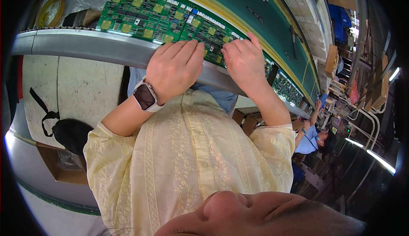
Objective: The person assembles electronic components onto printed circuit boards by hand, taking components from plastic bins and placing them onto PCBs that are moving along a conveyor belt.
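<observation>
A green circuit board (208, 28) with yellow squares, white connectors and small components lies along the grey rail. My left hand (177, 65), wearing a watch (145, 96) on a pale strap, has its fingers bent and close together at the board's near left part. Farther right, my right hand (245, 61) curls its fingers at the same board's near edge, with one finger raised. Both hands look closed on the board; their thumbs and what lies under the fingers are hidden. A similar board (142, 12) adjoins it on the left.
The grey metal rail (98, 42) runs between me and the boards. Beyond is a green surface (238, 5) with small dark parts and a dark tool (293, 42). More boards (287, 86) continue rightward. A roll of yellow tape (51, 11) lies left; a co-worker (309, 140) is at right.
</observation>
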Tool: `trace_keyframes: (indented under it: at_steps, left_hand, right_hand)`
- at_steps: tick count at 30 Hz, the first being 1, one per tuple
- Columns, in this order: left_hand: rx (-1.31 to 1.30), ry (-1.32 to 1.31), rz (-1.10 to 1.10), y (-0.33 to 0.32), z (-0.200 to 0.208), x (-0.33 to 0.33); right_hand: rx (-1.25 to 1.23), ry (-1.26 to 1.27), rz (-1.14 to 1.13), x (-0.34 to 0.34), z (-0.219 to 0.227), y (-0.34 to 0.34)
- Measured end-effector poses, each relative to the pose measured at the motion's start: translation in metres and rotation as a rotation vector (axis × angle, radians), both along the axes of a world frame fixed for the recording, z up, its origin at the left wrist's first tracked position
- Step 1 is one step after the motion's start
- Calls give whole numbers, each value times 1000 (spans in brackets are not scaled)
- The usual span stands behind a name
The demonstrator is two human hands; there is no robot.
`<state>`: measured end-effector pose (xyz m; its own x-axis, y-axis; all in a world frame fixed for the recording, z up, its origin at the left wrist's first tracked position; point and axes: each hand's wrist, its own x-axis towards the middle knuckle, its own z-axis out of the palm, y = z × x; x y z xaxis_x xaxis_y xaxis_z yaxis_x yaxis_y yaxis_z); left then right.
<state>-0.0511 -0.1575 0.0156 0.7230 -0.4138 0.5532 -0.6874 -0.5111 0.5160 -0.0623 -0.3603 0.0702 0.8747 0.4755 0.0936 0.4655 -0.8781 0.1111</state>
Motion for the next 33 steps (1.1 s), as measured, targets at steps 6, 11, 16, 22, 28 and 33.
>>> trace_keyframes:
  at_steps: [6,11,16,22,28,33]
  left_hand:
    - [3,7,-2,0,0,0]
    - [3,-57,15,-1,-3,1]
    - [19,-54,17,-1,-2,1]
    - [-23,-12,-52,6,10,-3]
    - [158,-169,411,91,4,42]
    - [324,151,583,132,-21,59]
  right_hand:
    - [45,-31,2,-1,-3,0]
    - [42,7,-10,-5,-4,1]
    - [109,13,-121,-26,-3,7]
    - [321,78,-188,-33,-3,-2]
    - [392,-41,-515,-25,11,-131]
    - [193,-245,-673,-36,-8,-232]
